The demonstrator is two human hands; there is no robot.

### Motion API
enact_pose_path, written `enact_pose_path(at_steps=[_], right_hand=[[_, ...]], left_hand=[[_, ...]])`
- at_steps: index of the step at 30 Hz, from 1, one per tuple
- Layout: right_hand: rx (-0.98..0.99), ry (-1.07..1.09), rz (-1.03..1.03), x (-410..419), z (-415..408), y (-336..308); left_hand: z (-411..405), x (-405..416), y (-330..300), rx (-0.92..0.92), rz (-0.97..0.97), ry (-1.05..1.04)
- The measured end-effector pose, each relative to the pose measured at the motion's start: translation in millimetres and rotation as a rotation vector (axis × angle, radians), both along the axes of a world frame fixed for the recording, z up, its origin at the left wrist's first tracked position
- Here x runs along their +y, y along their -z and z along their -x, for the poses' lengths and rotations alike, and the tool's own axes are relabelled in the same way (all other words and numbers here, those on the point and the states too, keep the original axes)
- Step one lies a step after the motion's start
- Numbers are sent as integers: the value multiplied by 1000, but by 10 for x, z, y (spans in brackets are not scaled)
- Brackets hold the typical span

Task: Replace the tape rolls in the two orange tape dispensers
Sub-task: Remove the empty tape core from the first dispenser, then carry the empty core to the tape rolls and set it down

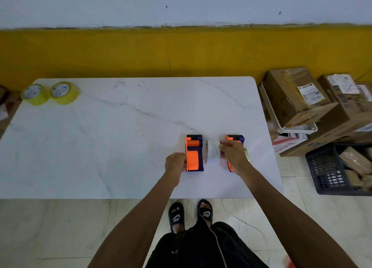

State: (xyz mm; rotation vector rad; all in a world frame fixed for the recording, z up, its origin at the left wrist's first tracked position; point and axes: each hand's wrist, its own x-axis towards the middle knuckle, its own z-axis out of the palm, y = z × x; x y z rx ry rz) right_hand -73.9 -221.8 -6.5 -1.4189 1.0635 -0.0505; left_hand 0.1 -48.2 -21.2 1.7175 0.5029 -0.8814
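Note:
Two orange and dark-blue tape dispensers stand side by side near the front right of the white table [100, 147]. My left hand [175, 164] grips the left dispenser [193, 154] at its left side; a thin brown roll core [206, 151] shows on edge at its right. My right hand [233, 154] curls over the right dispenser [234, 139] and covers most of it; a pale roll edge [247, 154] peeks out by my knuckles. Two fresh yellowish tape rolls [34, 94] [64, 92] sit at the far left corner.
Cardboard boxes [298, 98] and a white tray are stacked on the floor right of the table. A dark plastic crate [330, 173] with packages stands nearer. A yellow and white wall runs behind the table. My sandalled feet stand at the front edge.

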Motion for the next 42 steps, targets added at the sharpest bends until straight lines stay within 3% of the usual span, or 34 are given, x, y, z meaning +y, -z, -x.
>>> enact_pose_path(at_steps=[4, 7, 12, 22, 32, 42], right_hand=[[2, 1, 4, -25, -6, -9], [-43, 31, -47, -45, -116, -91], [-164, 30, -76, -59, -426, -377], [-295, -30, -180, 132, -920, -711], [-307, -348, -74, 1135, -1543, -1023], [-345, -437, -49, 2911, -2058, -1085]], left_hand=[[2, 6, -98, -272, -138, 145], [-92, -126, -290, -409, -77, 235], [-363, -513, -562, -295, 138, 341], [-643, -423, -882, -404, 97, 142], [-1009, 611, -1159, -485, 99, -111], [-1423, 2407, -1242, -534, 52, -186]])
